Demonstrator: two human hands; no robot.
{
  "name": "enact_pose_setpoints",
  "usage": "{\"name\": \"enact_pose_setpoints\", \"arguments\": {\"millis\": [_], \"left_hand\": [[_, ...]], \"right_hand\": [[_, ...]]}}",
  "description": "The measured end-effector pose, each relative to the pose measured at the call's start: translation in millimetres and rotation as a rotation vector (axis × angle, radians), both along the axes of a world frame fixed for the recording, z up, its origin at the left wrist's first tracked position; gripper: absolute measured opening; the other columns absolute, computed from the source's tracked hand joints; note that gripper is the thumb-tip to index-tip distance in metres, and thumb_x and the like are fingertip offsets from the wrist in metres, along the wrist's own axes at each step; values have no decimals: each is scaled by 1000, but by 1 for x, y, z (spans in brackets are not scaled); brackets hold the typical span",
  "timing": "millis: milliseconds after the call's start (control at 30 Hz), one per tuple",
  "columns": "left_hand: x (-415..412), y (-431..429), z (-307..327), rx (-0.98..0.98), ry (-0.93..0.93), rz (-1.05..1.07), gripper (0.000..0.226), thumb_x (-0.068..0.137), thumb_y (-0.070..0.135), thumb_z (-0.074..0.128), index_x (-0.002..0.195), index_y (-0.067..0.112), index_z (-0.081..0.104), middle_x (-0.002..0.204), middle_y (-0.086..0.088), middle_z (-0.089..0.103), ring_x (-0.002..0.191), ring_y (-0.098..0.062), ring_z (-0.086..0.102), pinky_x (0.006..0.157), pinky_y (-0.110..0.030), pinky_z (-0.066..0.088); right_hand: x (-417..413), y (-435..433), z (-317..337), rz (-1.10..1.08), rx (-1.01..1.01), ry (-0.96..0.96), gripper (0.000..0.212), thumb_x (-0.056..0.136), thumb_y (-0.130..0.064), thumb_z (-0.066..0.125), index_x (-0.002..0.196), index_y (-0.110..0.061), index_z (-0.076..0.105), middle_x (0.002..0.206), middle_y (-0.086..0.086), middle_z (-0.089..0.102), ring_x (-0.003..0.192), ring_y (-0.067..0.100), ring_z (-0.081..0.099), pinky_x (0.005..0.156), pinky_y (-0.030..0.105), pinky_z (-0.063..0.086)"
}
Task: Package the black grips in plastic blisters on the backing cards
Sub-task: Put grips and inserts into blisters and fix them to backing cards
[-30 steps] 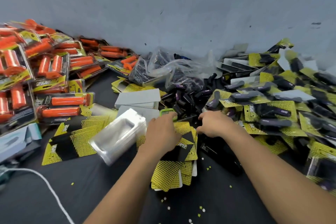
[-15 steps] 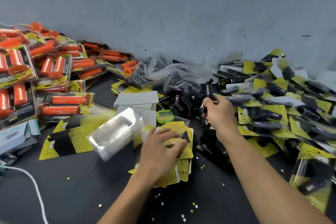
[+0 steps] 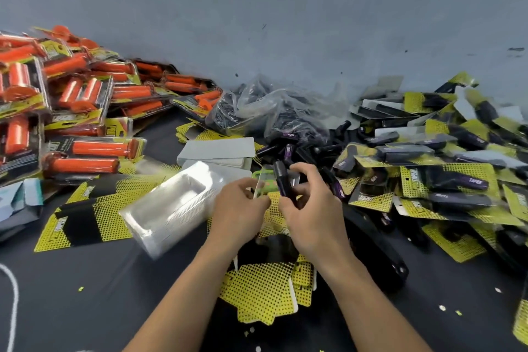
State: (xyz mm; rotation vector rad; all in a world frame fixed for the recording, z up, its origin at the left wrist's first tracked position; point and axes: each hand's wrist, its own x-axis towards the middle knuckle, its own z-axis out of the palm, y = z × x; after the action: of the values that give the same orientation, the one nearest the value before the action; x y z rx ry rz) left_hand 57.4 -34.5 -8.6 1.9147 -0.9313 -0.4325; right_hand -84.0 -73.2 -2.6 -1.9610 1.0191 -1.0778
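My right hand (image 3: 310,213) grips a black grip (image 3: 282,183) upright at the centre of the table. My left hand (image 3: 238,208) pinches the edge of a clear plastic blister (image 3: 264,183) right beside that grip. Below both hands lies a stack of yellow-and-black backing cards (image 3: 264,291). Loose black grips (image 3: 288,151) are heaped just behind the hands. A stack of empty clear blisters (image 3: 171,206) lies tilted to the left of my left hand.
Packaged orange grips (image 3: 83,123) pile up at the left. Finished black packs (image 3: 440,180) cover the right side. A clear bag of grips (image 3: 271,111) leans on the grey wall. White cards (image 3: 218,150), a green timer (image 3: 264,180), a black stapler (image 3: 380,251) and a white cord (image 3: 11,303) lie around.
My right hand has pulled a black grip from the heap toward the centre. My left hand has lifted off the card stack with a clear blister, and both hands have met.
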Motion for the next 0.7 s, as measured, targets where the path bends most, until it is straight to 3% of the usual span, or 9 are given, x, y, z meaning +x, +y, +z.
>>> {"name": "enact_pose_setpoints", "arguments": {"millis": [100, 167, 233, 300, 367, 467, 533, 600, 700], "left_hand": [[-10, 6, -8, -139, 77, -44, 37, 84, 27, 66, 116, 44, 69, 65, 9, 62, 59, -4, 59, 54, -19, 44], [-16, 10, -10, -164, 155, -83, 44, 73, 29, 60, 111, 51, 68, 60, 8, 64, 52, -2, 58, 51, -20, 48], [-17, 8, -8, -180, 293, -97, 48, 62, 18, 60, 100, 44, 74, 64, -2, 67, 58, -11, 64, 61, -38, 61], [-15, 4, -7, -222, 392, -141, 51, 56, 7, 58, 94, 35, 76, 80, -13, 72, 75, -27, 71, 69, -54, 60], [-13, -1, -6, -311, 529, -231, 59, 49, -2, 53, 95, 27, 76, 93, -10, 76, 90, -32, 74, 61, -45, 58], [-13, -2, -5, -412, 855, -422, 79, 44, -7, 44, 115, 19, 69, 99, -6, 76, 83, -22, 74, 53, -29, 52], [-11, 0, -5, -420, 961, -545, 80, 53, -7, 45, 128, 17, 61, 100, -9, 73, 78, -20, 70, 56, -30, 53], [-8, 3, -3, -411, 1012, -625, 76, 64, -2, 49, 137, 18, 58, 105, -9, 70, 82, -19, 68, 66, -30, 55], [-2, 6, 0, -420, 1099, -683, 61, 84, 17, 62, 145, 17, 56, 100, -3, 69, 85, -16, 68, 70, -28, 57]], "right_hand": [[-2, 6, -5, 27, -82, 0, 56, 92, -32, 71, 139, -49, 48, 84, -19, 70, 75, -1, 66, 63, 14, 51], [-5, 9, -3, 51, -78, 5, 58, 93, -34, 70, 143, -51, 46, 90, -31, 67, 72, 1, 67, 64, 17, 53], [-9, 9, -3, 91, -42, 20, 65, 94, -30, 69, 146, -55, 40, 92, -36, 63, 66, 2, 66, 59, 16, 51], [-10, 10, -3, 117, -43, 45, 69, 94, -27, 67, 147, -58, 36, 83, -22, 67, 64, 2, 65, 58, 16, 52], [-9, 12, -3, 124, -88, 95, 72, 95, -25, 64, 147, -61, 31, 84, -25, 65, 70, -2, 64, 65, 12, 52], [-10, 10, -6, 156, -16, 76, 66, 97, -20, 60, 141, -64, 37, 98, -36, 66, 85, -4, 66, 70, 13, 51], [-12, 4, -6, 205, 201, -89, 53, 100, -12, 56, 131, -54, 51, 95, -13, 75, 71, 8, 68, 63, 26, 49], [-14, 3, -3, 270, 394, -294, 48, 102, -3, 52, 125, -45, 59, 90, 10, 77, 62, 19, 66, 53, 28, 46], [-16, 3, 0, 331, 488, -444, 51, 103, 1, 48, 127, -41, 63, 83, 18, 74, 55, 25, 60, 46, 27, 42]]}}
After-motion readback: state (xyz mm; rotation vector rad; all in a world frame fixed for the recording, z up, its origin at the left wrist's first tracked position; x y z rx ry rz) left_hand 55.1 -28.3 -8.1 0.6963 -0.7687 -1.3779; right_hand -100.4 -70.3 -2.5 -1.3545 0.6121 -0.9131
